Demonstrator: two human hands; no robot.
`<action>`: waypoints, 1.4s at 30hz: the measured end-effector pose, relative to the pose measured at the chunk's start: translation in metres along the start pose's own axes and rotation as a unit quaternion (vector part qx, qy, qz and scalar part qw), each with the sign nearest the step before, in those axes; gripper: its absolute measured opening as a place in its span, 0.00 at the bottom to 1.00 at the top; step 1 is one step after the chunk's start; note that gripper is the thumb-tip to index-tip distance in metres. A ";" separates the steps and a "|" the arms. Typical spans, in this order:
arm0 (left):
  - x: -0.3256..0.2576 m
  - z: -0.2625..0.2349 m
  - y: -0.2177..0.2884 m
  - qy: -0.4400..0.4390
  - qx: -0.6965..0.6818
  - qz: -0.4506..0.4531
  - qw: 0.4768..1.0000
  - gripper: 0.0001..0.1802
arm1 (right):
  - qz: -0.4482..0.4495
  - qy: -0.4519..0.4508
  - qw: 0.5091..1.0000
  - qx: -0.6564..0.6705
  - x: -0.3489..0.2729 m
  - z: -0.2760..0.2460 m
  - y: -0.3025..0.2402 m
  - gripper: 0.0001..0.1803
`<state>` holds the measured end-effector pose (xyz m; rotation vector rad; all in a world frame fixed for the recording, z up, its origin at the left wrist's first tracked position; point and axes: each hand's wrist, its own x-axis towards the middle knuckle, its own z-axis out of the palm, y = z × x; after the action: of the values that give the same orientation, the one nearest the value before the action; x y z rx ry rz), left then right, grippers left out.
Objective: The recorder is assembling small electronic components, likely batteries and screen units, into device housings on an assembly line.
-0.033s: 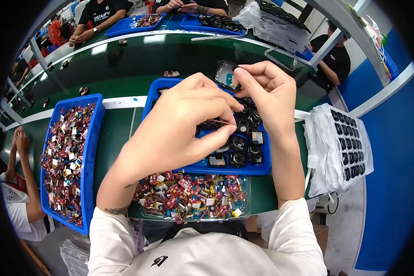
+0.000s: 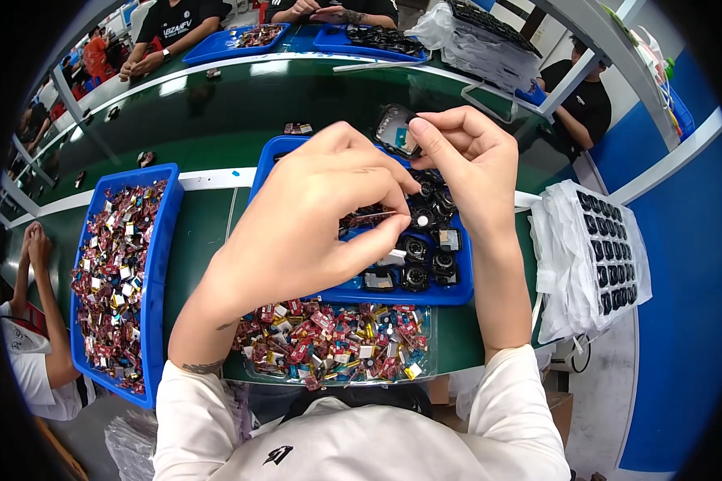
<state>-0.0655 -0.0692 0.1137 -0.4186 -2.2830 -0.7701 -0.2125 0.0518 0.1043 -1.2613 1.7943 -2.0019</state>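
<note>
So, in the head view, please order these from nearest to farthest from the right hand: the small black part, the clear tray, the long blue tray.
1. Small black part, pinched in the right hand.
2. Clear tray, below, near the body.
3. Long blue tray, far left.

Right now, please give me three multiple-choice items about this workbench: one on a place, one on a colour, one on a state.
1. Where is the clear tray of small red and gold parts?
A. nearest the person
B. on the far belt
C. on the floor

2. What colour is the tray of round black parts?
A. yellow
B. blue
C. white

3. What is the right hand doing?
A. lying flat
B. pinching a dark module
C. hanging down

Key: 1 A, it lies at the lower edge; 2 B, its rim is blue; 3 B, fingertips close on the module.
</note>
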 end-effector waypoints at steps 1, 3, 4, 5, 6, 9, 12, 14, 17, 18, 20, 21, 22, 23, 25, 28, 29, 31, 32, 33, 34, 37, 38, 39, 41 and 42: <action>0.000 0.000 0.000 -0.001 0.000 0.000 1.000 0.05 | -0.008 0.014 1.000 -0.017 0.000 -0.001 0.000 0.08; 0.000 0.001 0.001 0.057 0.110 0.000 0.992 0.05 | -0.018 0.007 1.000 -0.010 -0.001 0.000 -0.001 0.09; -0.001 0.002 -0.002 0.066 0.141 0.011 0.988 0.06 | -0.011 0.004 1.000 0.014 -0.003 0.003 -0.003 0.09; -0.002 0.004 -0.003 0.066 0.142 0.010 0.988 0.06 | -0.005 -0.001 0.999 0.039 -0.003 0.004 -0.005 0.09; -0.002 0.007 -0.003 0.061 0.179 0.019 0.982 0.06 | -0.005 -0.003 0.999 0.040 -0.003 0.005 -0.005 0.09; -0.002 0.011 -0.002 0.057 0.195 0.024 0.979 0.07 | -0.017 0.006 0.999 0.029 -0.003 0.005 -0.003 0.09; -0.001 0.006 0.000 0.019 0.047 -0.007 0.999 0.07 | -0.042 0.027 0.998 0.035 -0.003 0.003 -0.003 0.08; -0.001 0.007 0.004 0.065 0.130 0.011 0.989 0.07 | -0.037 0.020 0.998 0.042 -0.003 0.003 -0.004 0.08; -0.001 0.010 0.000 0.077 0.202 0.022 0.976 0.07 | -0.035 0.014 0.998 0.054 -0.005 0.005 -0.006 0.08; -0.001 0.012 -0.001 0.078 0.202 0.021 0.976 0.07 | -0.039 0.014 0.997 0.059 -0.005 0.006 -0.006 0.07; -0.001 0.014 -0.002 0.069 0.227 0.033 0.971 0.07 | -0.038 0.009 0.998 0.058 -0.005 0.006 -0.007 0.08; -0.001 0.014 -0.002 0.068 0.226 0.033 0.971 0.07 | -0.037 0.006 0.998 0.057 -0.005 0.006 -0.006 0.08; 0.000 0.013 -0.003 0.057 0.222 0.037 0.973 0.07 | -0.036 0.006 0.998 0.056 -0.006 0.006 -0.005 0.08; 0.001 0.013 -0.003 0.046 0.219 0.042 0.974 0.07 | -0.043 0.004 0.998 0.044 -0.006 0.006 -0.005 0.07; 0.001 0.011 -0.002 0.035 0.166 0.026 0.985 0.07 | -0.050 0.001 0.998 0.032 -0.007 0.005 -0.005 0.07; 0.001 0.006 0.000 0.041 0.112 0.013 0.993 0.07 | -0.058 -0.019 0.998 -0.014 -0.008 0.005 -0.007 0.07; 0.002 0.005 0.000 0.057 0.107 0.018 0.992 0.07 | -0.047 -0.008 0.999 -0.001 -0.008 0.006 -0.009 0.07; 0.001 0.009 -0.004 0.069 0.117 0.028 0.990 0.07 | -0.035 0.004 0.999 0.010 -0.009 0.006 -0.009 0.07; 0.001 0.011 -0.004 0.075 0.098 0.024 0.992 0.06 | -0.043 0.002 0.999 0.016 -0.009 0.006 -0.009 0.07; 0.000 0.012 -0.005 0.080 0.079 0.019 0.993 0.06 | -0.052 0.001 0.998 0.022 -0.009 0.006 -0.009 0.07; 0.000 0.010 -0.004 0.081 0.081 0.018 0.993 0.06 | -0.052 -0.001 0.998 0.023 -0.009 0.006 -0.008 0.07; 0.001 0.001 0.001 0.016 -0.003 0.029 0.999 0.04 | -0.034 0.004 0.999 0.042 -0.006 0.006 -0.007 0.07; 0.000 -0.003 0.003 0.015 -0.015 -0.023 0.999 0.03 | -0.020 0.007 0.999 0.046 -0.006 0.006 -0.007 0.08; -0.001 -0.004 0.004 0.014 -0.028 -0.075 0.997 0.03 | -0.007 0.010 0.999 0.049 -0.005 0.007 -0.007 0.09; -0.002 -0.003 0.000 0.076 -0.045 -0.127 0.988 0.03 | 0.000 -0.023 0.999 0.023 -0.007 0.005 -0.009 0.10; -0.001 -0.003 -0.002 0.087 -0.047 -0.152 0.983 0.04 | 0.006 -0.057 0.998 -0.002 -0.008 0.004 -0.010 0.11</action>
<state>-0.0639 -0.0722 0.1136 -0.0395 -2.1763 -1.0280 -0.2009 0.0560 0.1091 -1.3332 1.7511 -1.8806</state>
